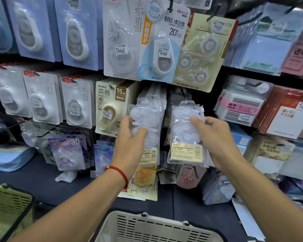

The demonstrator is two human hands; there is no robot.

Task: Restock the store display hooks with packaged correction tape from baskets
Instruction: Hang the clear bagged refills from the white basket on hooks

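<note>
- Right hand (215,137) pinches a clear correction tape pack (186,135), long axis upright, hang tab up, right of the hanging stack (147,123).
- Left hand (129,135) grips that stack's front pack, above the grey basket (157,229).

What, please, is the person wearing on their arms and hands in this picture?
Both forearms are bare, with no sleeves showing. The left hand has a thin red cord bracelet with a small gold bead at the wrist. The right hand shows no gloves, rings or watch.
</note>
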